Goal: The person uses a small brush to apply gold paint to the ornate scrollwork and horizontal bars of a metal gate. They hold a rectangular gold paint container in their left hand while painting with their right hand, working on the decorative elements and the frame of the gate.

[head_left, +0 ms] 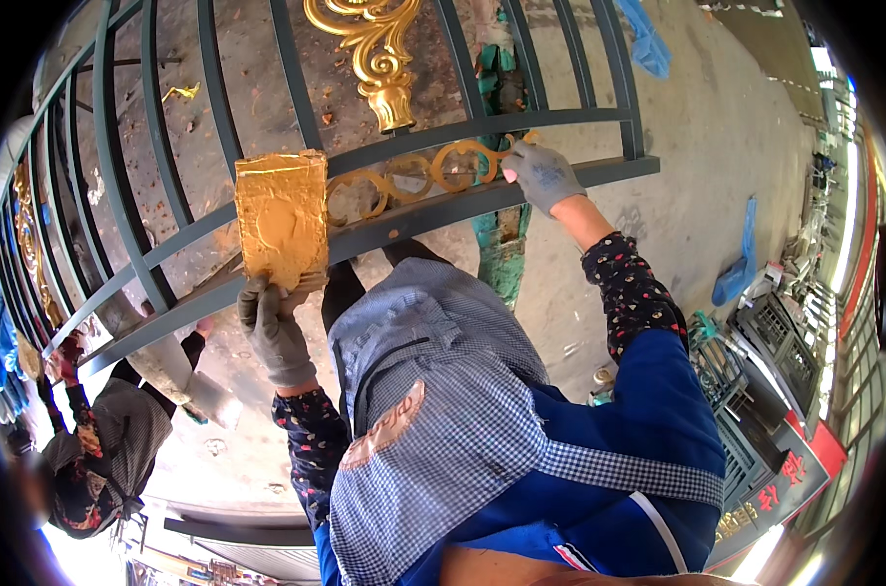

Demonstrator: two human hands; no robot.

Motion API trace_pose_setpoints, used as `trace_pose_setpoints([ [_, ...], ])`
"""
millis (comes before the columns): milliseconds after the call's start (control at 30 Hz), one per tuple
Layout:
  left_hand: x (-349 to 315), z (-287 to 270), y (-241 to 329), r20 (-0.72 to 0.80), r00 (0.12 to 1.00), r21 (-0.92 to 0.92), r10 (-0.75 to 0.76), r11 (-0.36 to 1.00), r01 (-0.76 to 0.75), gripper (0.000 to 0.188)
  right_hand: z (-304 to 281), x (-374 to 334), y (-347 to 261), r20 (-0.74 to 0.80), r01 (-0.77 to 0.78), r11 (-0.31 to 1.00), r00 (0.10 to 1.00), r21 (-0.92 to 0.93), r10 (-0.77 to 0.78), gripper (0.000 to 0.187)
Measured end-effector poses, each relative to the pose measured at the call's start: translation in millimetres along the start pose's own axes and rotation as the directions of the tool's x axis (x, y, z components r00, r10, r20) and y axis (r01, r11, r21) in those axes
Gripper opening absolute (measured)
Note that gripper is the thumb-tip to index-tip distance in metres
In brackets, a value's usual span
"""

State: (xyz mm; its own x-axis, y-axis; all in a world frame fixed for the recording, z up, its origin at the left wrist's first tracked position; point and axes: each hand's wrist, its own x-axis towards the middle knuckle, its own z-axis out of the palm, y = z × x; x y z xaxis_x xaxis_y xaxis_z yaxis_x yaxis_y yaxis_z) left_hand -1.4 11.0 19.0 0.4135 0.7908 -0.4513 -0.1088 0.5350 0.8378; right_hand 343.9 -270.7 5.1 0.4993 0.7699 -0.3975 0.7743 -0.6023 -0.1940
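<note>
My left hand, in a grey work glove, is closed on the lower edge of a flat rectangular board coated with gold paint. The board is held up in front of the dark grey metal railing. My right hand, also gloved with a bare fingertip showing, is closed at the right end of a row of gold rings set between two rails. Whatever its fingers may hold is hidden. Above the rings, a gold scroll ornament stands among the upright bars.
At the far left, a co-worker in a checked apron has a hand at the railing. Green-stained supports stand under the railing. Blue cloths lie on the concrete floor. Dark metal panels are stacked at the right.
</note>
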Motion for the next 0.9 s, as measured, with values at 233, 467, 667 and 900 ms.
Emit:
trace_pose_setpoints([
  [233,0,-1,-3,-0.012,1.000,-0.006,-0.006,1.000,0.006,0.019,3,2,-19,-0.116,0.098,0.993,0.989,0.072,-0.089,0.020],
  [467,-1,5,3,-0.042,0.999,-0.005,0.012,1.000,-0.012,0.016,-5,-12,26,-0.137,-0.173,0.985,0.975,0.020,0.174,0.019],
  [667,4,-7,-4,-0.005,1.000,-0.007,0.028,1.000,-0.028,0.016,3,5,11,-0.160,-0.209,0.954,0.956,0.216,0.246,0.024],
  [900,1,-1,1,0.003,0.998,-0.006,0.060,0.998,-0.060,0.017,15,-4,54,-0.182,-0.359,0.919,0.904,0.164,0.386,0.028],
])
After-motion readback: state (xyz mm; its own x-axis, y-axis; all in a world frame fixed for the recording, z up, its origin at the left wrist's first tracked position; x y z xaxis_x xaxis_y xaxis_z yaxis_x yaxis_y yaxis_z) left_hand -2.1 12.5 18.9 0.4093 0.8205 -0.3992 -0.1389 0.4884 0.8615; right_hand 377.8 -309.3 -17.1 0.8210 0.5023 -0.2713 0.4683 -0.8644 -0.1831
